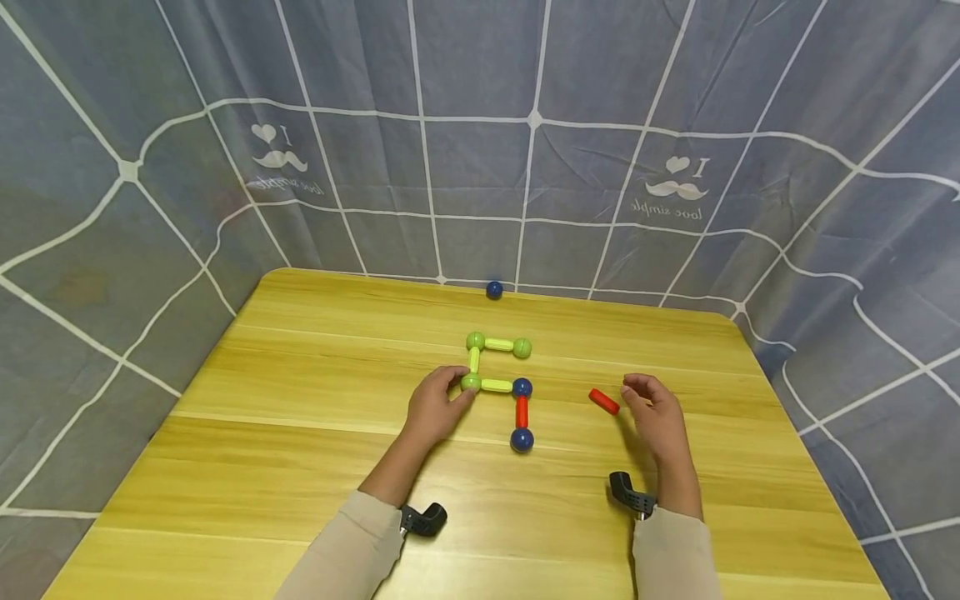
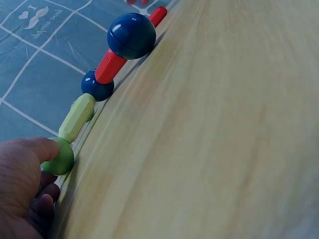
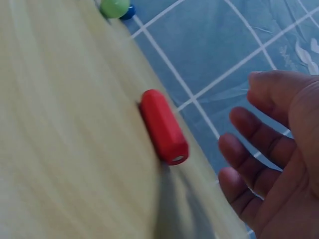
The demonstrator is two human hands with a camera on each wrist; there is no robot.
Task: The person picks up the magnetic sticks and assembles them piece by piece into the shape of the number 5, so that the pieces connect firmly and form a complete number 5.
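Observation:
My left hand pinches a green ball at the near-left corner of a joined ball-and-rod shape. From that ball one light green rod runs back to another green ball, and a third rod leads to an end ball. Another light green rod goes right to a blue ball. A red rod joins it to a nearer blue ball. My right hand, fingers loosely bent and holding nothing, hovers right of a loose red rod.
A loose blue ball sits by the far edge of the wooden table. Grey curtains with white lines hang behind the table and at both sides. A black wrist mount shows below each hand.

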